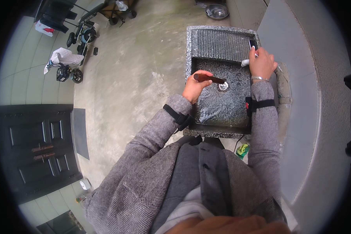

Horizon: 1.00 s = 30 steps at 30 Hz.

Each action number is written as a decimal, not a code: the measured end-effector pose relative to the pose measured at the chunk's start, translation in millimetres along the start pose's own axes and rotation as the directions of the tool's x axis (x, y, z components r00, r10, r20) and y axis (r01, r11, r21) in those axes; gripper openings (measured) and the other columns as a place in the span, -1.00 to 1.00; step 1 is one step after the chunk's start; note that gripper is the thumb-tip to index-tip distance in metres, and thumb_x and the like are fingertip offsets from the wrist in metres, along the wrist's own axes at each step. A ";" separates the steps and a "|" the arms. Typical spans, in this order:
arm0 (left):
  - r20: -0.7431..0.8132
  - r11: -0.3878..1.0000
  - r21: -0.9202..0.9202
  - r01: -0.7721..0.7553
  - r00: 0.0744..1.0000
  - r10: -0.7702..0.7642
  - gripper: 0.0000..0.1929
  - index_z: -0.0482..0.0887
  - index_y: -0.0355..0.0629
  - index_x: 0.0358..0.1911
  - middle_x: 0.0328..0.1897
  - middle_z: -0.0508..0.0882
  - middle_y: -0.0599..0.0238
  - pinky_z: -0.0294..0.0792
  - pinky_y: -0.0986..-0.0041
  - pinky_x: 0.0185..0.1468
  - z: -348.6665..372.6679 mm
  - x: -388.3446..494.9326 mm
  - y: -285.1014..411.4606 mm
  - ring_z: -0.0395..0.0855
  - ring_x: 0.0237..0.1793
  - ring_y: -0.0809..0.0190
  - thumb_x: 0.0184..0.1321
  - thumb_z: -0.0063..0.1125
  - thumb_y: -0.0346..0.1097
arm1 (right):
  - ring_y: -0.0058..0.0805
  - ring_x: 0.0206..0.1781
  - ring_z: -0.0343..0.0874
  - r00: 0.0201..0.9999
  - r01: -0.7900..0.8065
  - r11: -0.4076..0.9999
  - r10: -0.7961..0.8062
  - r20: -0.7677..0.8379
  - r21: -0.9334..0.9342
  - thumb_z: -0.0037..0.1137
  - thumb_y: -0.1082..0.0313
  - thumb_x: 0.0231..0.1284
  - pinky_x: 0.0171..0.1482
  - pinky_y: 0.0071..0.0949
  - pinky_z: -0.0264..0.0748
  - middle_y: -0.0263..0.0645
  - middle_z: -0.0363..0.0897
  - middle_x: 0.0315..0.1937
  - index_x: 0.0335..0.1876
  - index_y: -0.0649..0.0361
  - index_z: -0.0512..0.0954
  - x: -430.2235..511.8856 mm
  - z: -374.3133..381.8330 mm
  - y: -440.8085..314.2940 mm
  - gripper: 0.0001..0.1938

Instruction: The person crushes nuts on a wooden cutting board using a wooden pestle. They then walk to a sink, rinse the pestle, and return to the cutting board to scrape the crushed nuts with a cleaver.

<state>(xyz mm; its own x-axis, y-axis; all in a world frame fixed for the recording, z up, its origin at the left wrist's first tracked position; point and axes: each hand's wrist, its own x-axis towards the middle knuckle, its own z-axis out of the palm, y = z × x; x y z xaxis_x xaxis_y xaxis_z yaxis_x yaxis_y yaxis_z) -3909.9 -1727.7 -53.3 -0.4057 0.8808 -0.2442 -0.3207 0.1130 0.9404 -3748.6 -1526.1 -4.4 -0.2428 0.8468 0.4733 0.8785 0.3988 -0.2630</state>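
My left hand [194,86] is over the left side of a speckled stone washbasin [219,108], its fingers closed around a dark brown, wooden-looking handle [204,78]. The handle's narrower end points right, just above the metal drain [223,86]; I cannot tell what tool it is. At the basin's right rim, my right hand [261,63] grips the top of a tap, which it mostly hides. The tap's white spout [245,63] sticks out left over the basin. Wet streaks shine on the basin floor. Beside my right fingers lies a small black object [252,44], partly covered.
A ribbed washboard [220,42] forms the basin's far part. A grey wall panel [298,102] rises close on the right. Beyond the basin sits a metal bowl [217,11]. A green bottle [242,150] stands below the near rim. Electric scooters [84,38] are parked far left.
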 end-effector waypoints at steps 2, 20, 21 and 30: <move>0.029 0.990 -0.101 0.096 0.995 -0.093 -0.74 0.60 -0.18 -0.06 -0.10 0.67 0.29 0.56 0.54 -0.08 -15.7 -13.9 7.4 0.65 -0.14 0.36 0.18 0.20 -0.59 | -0.20 -0.12 0.54 0.997 -0.070 0.998 0.070 0.023 0.005 0.02 -0.05 0.29 -0.05 -0.10 0.27 -0.35 0.66 -0.33 -0.37 0.05 0.55 1.3 0.3 -5.8 -0.67; 0.598 0.943 0.007 0.333 0.755 -0.271 -0.77 0.54 -0.19 -0.04 0.05 0.62 0.20 0.54 0.40 0.09 -29.7 -168.6 -40.8 0.61 0.05 0.24 0.26 0.18 -0.51 | -0.18 0.03 0.52 0.841 -0.252 0.879 -0.008 0.542 0.405 0.22 0.19 0.19 0.12 -0.22 0.37 -0.23 0.58 -0.09 0.08 0.05 0.51 -376.0 -129.1 -14.5 -0.64; 0.657 0.932 -0.004 0.362 0.704 -0.270 -0.76 0.55 -0.20 0.01 0.08 0.62 0.19 0.54 0.36 0.12 -20.2 -183.6 -45.7 0.61 0.07 0.22 0.28 0.17 -0.47 | -0.18 -0.03 0.55 0.886 -0.232 0.878 0.013 0.463 0.418 0.22 0.23 0.20 0.07 -0.24 0.42 -0.23 0.59 -0.13 0.05 0.08 0.51 -397.9 -144.4 -5.7 -0.67; 0.827 0.830 0.525 0.190 0.117 -0.550 -0.61 0.53 -0.22 0.25 0.08 0.61 0.21 0.42 0.45 0.23 94.7 -300.6 -100.6 0.59 0.10 0.27 0.39 0.07 -0.28 | -0.16 -0.03 0.53 0.852 -0.518 0.817 0.468 0.234 0.254 0.25 0.35 0.11 0.07 -0.22 0.41 -0.26 0.57 -0.22 -0.03 0.02 0.57 -607.2 -284.4 78.1 -0.72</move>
<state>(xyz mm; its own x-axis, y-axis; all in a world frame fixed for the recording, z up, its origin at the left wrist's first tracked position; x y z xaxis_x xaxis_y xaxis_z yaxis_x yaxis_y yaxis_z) -3674.7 -1960.3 -52.1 0.8368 0.4209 -0.3501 0.1063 0.5025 0.8580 -3415.6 -2109.2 -73.2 0.1076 0.9907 0.0834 0.7391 -0.0235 -0.6732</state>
